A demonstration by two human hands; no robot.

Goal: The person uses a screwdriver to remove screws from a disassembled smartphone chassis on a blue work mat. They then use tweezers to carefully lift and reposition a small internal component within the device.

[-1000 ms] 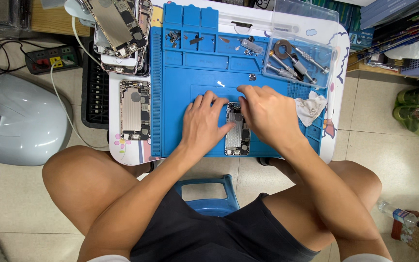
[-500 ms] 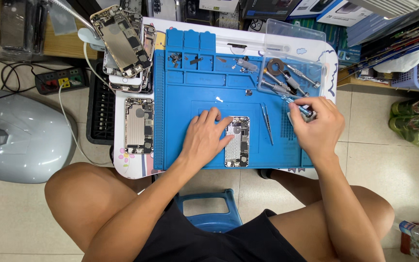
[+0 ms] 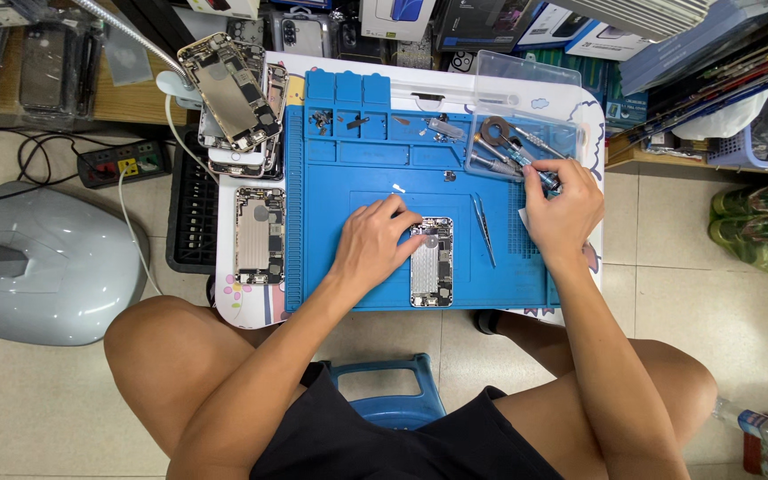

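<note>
Since the earlier frame, the right hand has gone from the middle of the mat up to the clear tool tray, while the left hand stayed beside the opened phone. The right grip is closed on a screwdriver at the tray's near edge, with fingers curled around its handle. The left grip is loose and half open, fingertips touching the top left corner of the opened phone, which lies flat on the blue mat. Tweezers lie on the mat between the phone and the right hand. Another opened phone lies on the counter, left of the mat.
</note>
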